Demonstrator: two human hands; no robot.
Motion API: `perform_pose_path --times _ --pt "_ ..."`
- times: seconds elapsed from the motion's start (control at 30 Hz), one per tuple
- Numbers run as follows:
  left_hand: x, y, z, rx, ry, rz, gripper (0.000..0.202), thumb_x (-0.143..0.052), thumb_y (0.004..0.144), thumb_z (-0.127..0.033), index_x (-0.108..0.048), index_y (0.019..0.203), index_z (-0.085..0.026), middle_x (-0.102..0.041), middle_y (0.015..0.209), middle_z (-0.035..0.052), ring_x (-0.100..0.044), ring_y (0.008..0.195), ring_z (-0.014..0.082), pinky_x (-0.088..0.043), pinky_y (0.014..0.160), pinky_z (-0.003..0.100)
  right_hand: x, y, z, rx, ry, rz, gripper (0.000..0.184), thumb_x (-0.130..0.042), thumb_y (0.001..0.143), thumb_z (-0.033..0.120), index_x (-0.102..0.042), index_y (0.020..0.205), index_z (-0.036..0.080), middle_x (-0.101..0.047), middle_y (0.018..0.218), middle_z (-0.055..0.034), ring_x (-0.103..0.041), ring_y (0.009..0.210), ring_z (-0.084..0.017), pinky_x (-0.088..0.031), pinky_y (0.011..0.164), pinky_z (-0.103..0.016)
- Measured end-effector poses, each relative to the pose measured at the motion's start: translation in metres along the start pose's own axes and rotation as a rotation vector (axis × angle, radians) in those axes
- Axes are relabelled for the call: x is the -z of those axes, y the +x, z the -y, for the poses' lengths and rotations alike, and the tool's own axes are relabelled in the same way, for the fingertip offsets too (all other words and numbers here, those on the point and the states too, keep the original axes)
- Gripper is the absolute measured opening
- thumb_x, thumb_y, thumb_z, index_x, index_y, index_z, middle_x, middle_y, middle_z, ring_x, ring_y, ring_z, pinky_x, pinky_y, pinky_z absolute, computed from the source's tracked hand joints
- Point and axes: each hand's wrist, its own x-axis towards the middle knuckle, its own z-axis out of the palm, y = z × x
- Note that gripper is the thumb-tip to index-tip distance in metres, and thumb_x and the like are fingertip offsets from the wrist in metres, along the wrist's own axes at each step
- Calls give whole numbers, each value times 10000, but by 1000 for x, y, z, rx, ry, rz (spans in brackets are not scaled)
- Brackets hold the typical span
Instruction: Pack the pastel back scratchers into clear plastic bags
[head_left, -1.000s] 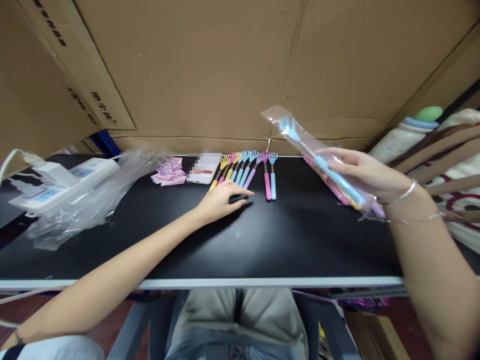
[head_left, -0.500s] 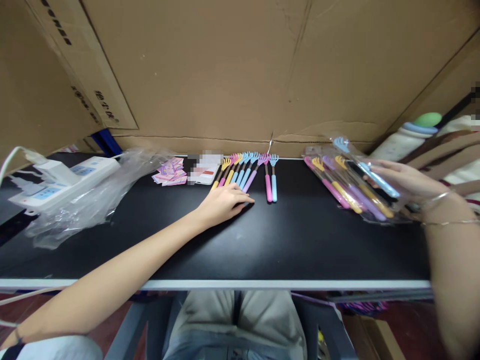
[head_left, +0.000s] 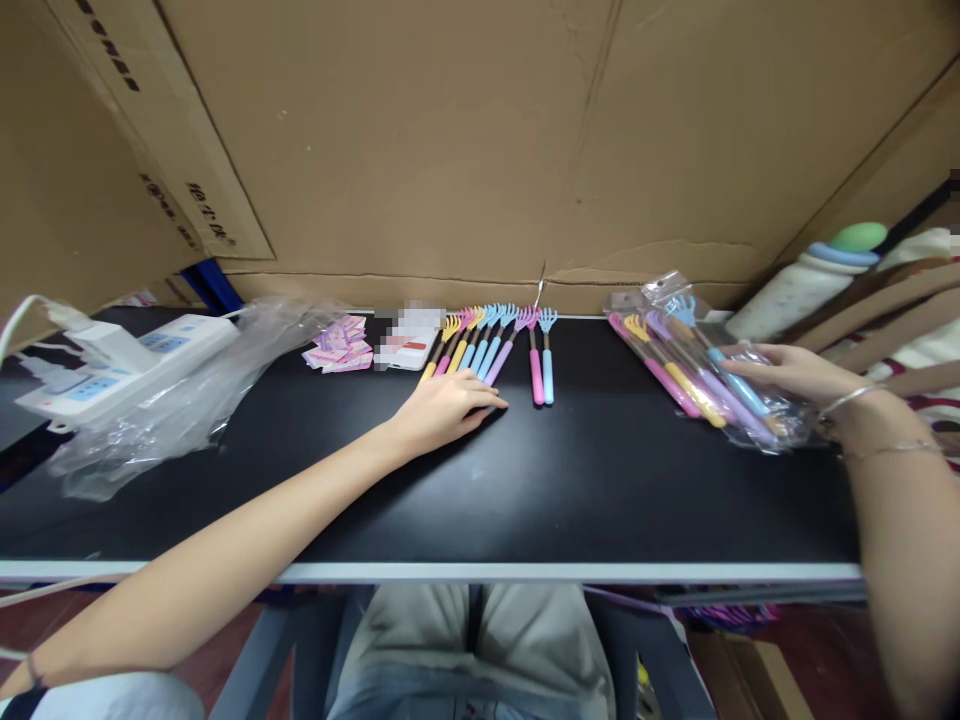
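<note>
My left hand [head_left: 448,408] lies flat on the black desk, fingers loosely stretched, over the lower ends of a row of small back scratchers [head_left: 493,340] with claw heads in yellow, pink, blue and purple. Just right of it a pink back scratcher [head_left: 536,375] and a blue back scratcher [head_left: 548,375] lie side by side. At the right, my right hand [head_left: 795,372] grips a blue back scratcher [head_left: 739,383] in a clear plastic bag. It rests on a pile of bagged back scratchers [head_left: 667,375]; some of its fingers are hidden.
To the left are a white power strip [head_left: 135,365] with plugs, crumpled clear plastic bags [head_left: 202,400], pink-purple cards [head_left: 341,345] and a white, partly blurred object [head_left: 409,350]. A green-topped bottle [head_left: 802,280] stands far right. Cardboard [head_left: 420,140] walls the back.
My right hand has lowered the bagged blue back scratcher onto the pile at the right, its head shifting slightly down. My left hand has stayed in place.
</note>
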Motion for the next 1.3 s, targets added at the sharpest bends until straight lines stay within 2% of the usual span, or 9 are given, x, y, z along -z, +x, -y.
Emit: perform_pose_path --times 0.2,0.3,0.43,0.57,0.8,0.87,1.03,1.17,1.3 --pt "0 0 1 -11 -10 9 257 -542 880 -196 -679 1081 -279 -697 1092 -26 -602 1005 146 -450 786 244 0 -3 7 -133 -5 69 504 -632 805 362 -628 1196 44 -670 1019 -205 -456 489 -38 -383 545 -276" --pt "0 1 1 -11 -13 20 285 -551 866 -172 -663 1109 -270 -698 1081 -20 -602 998 148 -451 787 245 -3 1 3 -160 44 15 540 -662 802 276 -557 1274 36 -613 1143 -259 -523 546 -80 -419 552 -271" --pt "-1 0 1 -13 -10 21 264 -527 884 -180 -666 1090 -270 -690 1095 -22 -597 1033 154 -440 841 269 -2 9 -4 -125 -58 -66 584 -688 785 288 -530 1281 25 -669 1037 -223 -610 725 -173 -448 672 -292" --pt "0 0 1 -43 -7 26 277 -485 897 -161 -653 1099 -250 -674 1117 -13 -594 1024 155 -435 855 279 2 2 15 7 -283 -278 472 -648 811 342 -594 1177 49 -683 1020 -206 -615 851 -218 -428 733 -312" --pt "1 0 0 -51 -12 17 283 -482 885 -143 -646 1095 -239 -672 1097 2 -599 1009 159 -436 838 278 -26 -52 110 485 -399 -446 212 -550 857 328 -648 980 185 -706 949 -87 -617 902 -227 -402 683 -292" --pt "0 0 -1 -53 -14 14 280 -477 888 -145 -646 1092 -237 -672 1096 4 -599 1009 157 -439 835 274 -47 -67 134 635 -354 -394 187 -521 868 330 -645 953 220 -708 905 -45 -633 814 -197 -392 634 -270" --pt "0 0 -1 -60 4 -2 275 -473 892 -146 -644 1087 -235 -671 1077 9 -596 992 154 -442 840 271 -105 -90 172 931 -326 -9 160 -499 899 328 -632 869 245 -696 785 -3 -626 693 -153 -358 580 -242" --pt "0 0 -1 -67 4 -6 273 -461 897 -150 -643 1087 -223 -670 1060 19 -596 966 155 -444 837 272 -132 -94 177 1103 -345 33 192 -460 929 304 -614 851 221 -683 801 -32 -615 720 -155 -353 590 -255" --pt "-1 1 -3 -64 -35 -8 280 -456 894 -136 -638 1089 -221 -665 1063 18 -590 972 149 -441 851 264 -139 -93 169 1148 -320 13 243 -398 959 286 -600 851 202 -655 817 -50 -602 775 -160 -380 641 -257"
